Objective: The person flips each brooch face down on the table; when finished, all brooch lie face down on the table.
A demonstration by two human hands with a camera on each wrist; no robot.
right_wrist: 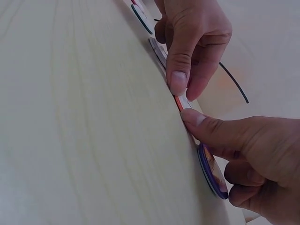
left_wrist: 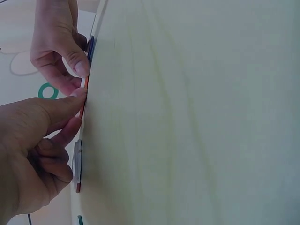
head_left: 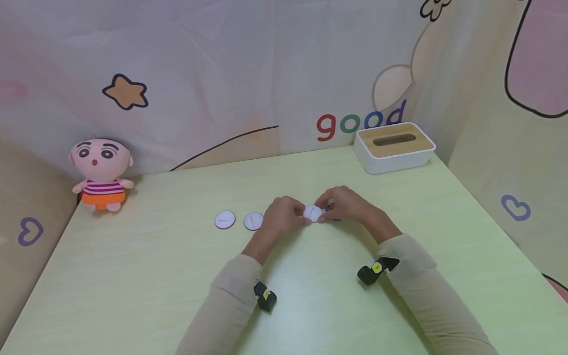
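Observation:
A thin white round card (head_left: 312, 213) with an orange-red edge lies at the table between both hands. The left hand (head_left: 284, 217) pinches its left side with thumb and forefinger. On the opposite side, the right hand (head_left: 346, 204) pinches it likewise. Under the right hand's curled fingers is a purple-rimmed round card (right_wrist: 213, 173) with a coloured picture. Below the left hand, in the left wrist view, lie stacked-looking round cards (left_wrist: 78, 166), partly hidden. Further left, two white round cards show: one with a reddish edge (head_left: 225, 220), another with a dark edge (head_left: 253, 221).
At the back left corner sits a plush doll (head_left: 102, 175) in a striped top. A white tissue box (head_left: 395, 148) with a wooden lid stands at the back right. Printed cloth (head_left: 213, 64) hangs behind the pale table (head_left: 146, 286).

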